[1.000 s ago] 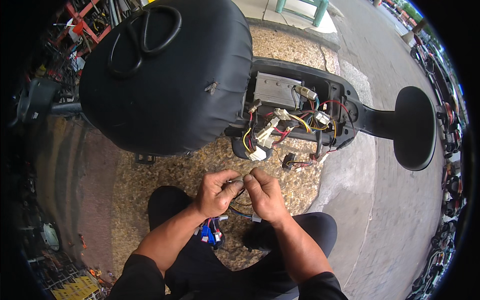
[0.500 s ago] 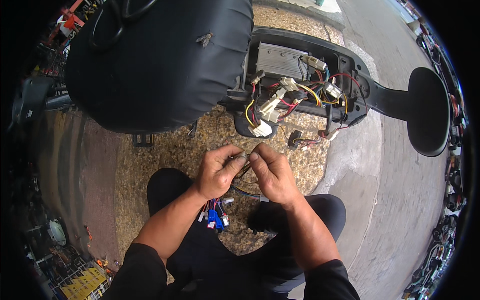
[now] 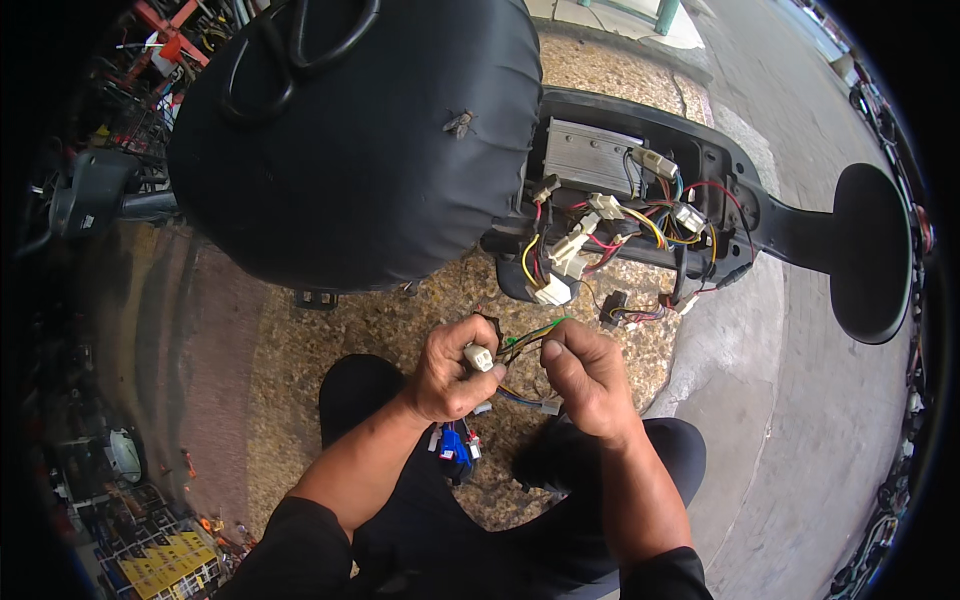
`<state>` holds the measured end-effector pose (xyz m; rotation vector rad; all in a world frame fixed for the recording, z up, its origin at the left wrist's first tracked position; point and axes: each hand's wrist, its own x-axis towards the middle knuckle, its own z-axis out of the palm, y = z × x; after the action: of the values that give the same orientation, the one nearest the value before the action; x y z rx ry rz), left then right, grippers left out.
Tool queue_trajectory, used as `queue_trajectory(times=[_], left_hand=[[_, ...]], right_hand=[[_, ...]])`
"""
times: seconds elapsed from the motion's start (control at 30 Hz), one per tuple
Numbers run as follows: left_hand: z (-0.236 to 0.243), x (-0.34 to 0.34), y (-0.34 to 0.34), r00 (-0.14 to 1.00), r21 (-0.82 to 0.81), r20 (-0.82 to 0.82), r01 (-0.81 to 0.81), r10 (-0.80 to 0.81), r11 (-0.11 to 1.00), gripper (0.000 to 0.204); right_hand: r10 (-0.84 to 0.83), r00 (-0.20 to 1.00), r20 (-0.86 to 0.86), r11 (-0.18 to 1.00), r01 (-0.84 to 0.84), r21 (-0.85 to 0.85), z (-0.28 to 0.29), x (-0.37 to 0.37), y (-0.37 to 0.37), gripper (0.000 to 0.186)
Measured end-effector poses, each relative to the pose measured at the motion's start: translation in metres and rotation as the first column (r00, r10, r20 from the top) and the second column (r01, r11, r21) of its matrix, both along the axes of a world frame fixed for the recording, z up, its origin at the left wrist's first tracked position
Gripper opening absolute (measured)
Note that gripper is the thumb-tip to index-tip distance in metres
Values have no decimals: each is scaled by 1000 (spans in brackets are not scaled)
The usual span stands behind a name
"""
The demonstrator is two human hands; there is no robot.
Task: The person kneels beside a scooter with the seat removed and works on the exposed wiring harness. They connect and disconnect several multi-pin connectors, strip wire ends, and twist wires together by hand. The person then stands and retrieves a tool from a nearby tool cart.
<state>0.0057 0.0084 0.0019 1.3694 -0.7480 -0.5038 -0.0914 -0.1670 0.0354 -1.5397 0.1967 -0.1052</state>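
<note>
My left hand [image 3: 450, 370] is closed round a white wire connector [image 3: 480, 357], whose end shows between thumb and fingers. A bundle of thin wires [image 3: 522, 344], some green and yellow, runs from beside it to my right hand [image 3: 588, 375]. That hand pinches the wires between thumb and bent forefinger. Below the hands hang blue connectors [image 3: 455, 446] and a few small white ones, over the ground between my knees. Farther off, white connectors [image 3: 570, 250] on coloured wires spill out of the open black frame [image 3: 730, 150]. A silver finned box [image 3: 590, 155] sits inside that frame.
A large black padded seat [image 3: 350, 150] fills the upper left, with a fly [image 3: 460, 123] on it. A black oval pad [image 3: 872, 252] sticks out at right. Pebbled ground [image 3: 300, 370] lies beneath, with pavement [image 3: 745, 430] to the right. Yellow boxes [image 3: 170, 563] stand at lower left.
My hands have moved apart, and the white connector now shows in my left hand with wires stretched across to the right. The whole scene has shifted slightly right and down in view.
</note>
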Motion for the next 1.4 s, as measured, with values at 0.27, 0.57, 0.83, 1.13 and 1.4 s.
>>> queue_trajectory(times=[0.27,0.57,0.83,1.13,1.4], left_hand=[[-1,1,3,982,-71,-175,57,-69,996,16],[0,1,0,977,-82,-201,50,-66,995,15],[-4,5,4,979,-21,-181,92,-94,996,14],[3,10,4,994,90,-29,104,-102,990,27],[4,16,5,984,180,80,144,-161,973,42]], right_hand=[[54,998,41,998,-53,-28,0,0,5,22],[52,995,86,997,-47,-68,0,0,8,14],[32,998,62,988,-22,-154,2,-1,6,17],[-3,996,85,976,22,-216,-3,-2,5,14],[1,1000,2,990,-1,139,-4,-6,16,15]])
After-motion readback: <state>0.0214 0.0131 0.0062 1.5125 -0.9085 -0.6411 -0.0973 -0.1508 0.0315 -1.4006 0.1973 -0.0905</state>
